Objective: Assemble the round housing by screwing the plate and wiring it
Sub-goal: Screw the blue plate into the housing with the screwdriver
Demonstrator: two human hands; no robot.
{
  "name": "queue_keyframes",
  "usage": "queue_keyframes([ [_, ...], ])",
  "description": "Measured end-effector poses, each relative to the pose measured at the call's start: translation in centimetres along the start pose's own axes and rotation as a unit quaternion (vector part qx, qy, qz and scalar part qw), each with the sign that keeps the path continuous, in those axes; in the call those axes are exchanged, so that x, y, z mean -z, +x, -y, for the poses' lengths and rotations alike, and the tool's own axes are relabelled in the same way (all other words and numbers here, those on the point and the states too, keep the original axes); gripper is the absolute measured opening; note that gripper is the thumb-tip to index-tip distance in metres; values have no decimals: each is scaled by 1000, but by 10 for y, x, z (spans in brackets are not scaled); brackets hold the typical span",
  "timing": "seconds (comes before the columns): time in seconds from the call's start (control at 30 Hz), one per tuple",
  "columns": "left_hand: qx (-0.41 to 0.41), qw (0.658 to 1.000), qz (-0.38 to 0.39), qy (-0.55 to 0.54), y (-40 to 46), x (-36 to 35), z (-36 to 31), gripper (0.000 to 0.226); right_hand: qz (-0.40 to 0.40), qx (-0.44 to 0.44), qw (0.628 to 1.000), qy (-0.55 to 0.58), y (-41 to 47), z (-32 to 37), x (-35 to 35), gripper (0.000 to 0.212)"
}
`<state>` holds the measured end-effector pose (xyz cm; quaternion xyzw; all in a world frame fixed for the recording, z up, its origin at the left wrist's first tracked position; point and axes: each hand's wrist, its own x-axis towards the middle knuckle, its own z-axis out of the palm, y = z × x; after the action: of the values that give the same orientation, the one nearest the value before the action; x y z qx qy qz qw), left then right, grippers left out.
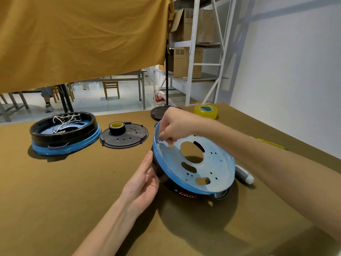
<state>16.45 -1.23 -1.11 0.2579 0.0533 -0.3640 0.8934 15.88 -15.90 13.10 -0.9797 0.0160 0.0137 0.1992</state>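
A round black housing with a pale blue film-covered plate (212,163) is tilted up off the table, right of centre. My left hand (145,182) holds its left rim from the side. My right hand (175,126) reaches over the top rim and pinches a small dark screw (158,141) at the plate's upper-left edge. The plate has a large round hole and several smaller slots and holes. A second housing (64,133), black with a blue band and loose white wires inside, stands at the left.
A black perforated round cover (129,139) lies between the housings with a roll of black tape (117,127) on it. A yellow tape roll (205,111) sits at the back right. A white-tipped tool (244,175) lies behind the tilted housing. A black stand base (158,112) is at the table's far edge.
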Motion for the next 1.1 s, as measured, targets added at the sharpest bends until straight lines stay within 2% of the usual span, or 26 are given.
queue_keyframes([
  [0.07,3,1000,11,6,0,1,-1,54,69,-53,992,87,5,-4,12,12],
  [0.17,9,1000,22,20,1,4,0,51,115,-85,972,184,6,-14,14,11],
  [0.23,8,999,23,31,2,5,1,47,96,-55,984,137,7,-15,9,12],
  [0.33,2,999,18,30,2,5,3,41,39,35,997,-52,12,-4,1,15],
  [0.43,1,999,10,37,1,5,3,40,24,52,992,-114,10,4,-3,15],
  [0.53,8,999,3,44,1,4,4,42,21,11,994,-106,7,4,-6,21],
  [0.67,15,1000,-25,13,1,5,4,46,-8,-49,995,-82,10,2,-17,14],
  [0.8,20,999,1,50,2,7,6,44,107,-108,985,85,10,-8,6,10],
  [0.9,18,994,12,103,2,8,8,45,139,-109,980,96,9,-13,13,9],
  [1.0,21,993,14,111,4,10,9,47,169,-136,963,158,6,-17,10,9],
  [1.1,15,993,13,115,6,10,8,48,107,-120,986,42,7,-8,0,12],
])
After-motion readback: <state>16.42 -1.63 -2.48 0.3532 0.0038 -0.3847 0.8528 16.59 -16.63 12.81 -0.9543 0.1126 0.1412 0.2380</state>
